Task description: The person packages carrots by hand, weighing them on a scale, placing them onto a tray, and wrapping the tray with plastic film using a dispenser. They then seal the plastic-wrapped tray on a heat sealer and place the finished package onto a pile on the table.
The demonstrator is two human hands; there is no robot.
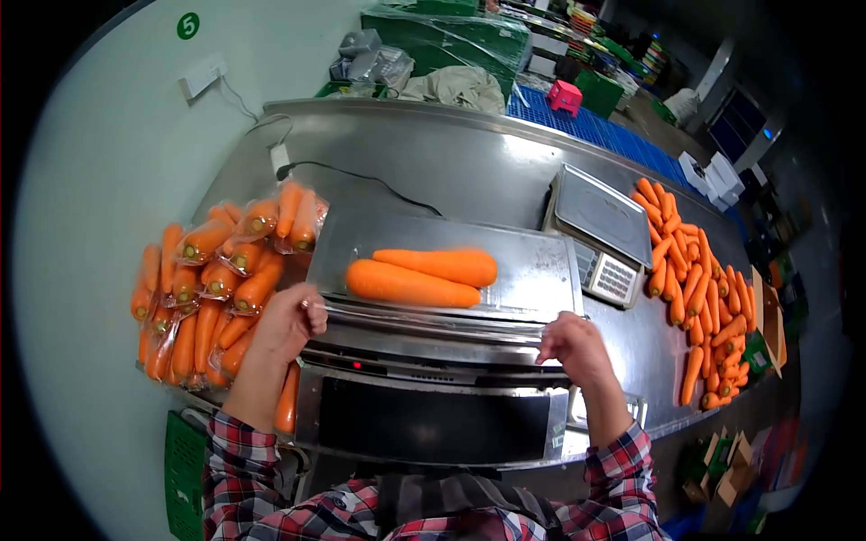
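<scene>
Carrots [421, 275] on steel plate [532, 270]; left hand [287, 325], right hand [573, 347] near.

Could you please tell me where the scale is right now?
In the head view, the scale sits right of centre on the steel counter, between the two carrots and the pile of loose carrots on the right.

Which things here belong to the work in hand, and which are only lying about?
In the work: two carrots on the steel tray; left hand and right hand at its front edge; wrapped carrots, loose carrots and scale beside it.
Lying about: pink stool, grey cloth, cable, cardboard boxes.
</scene>
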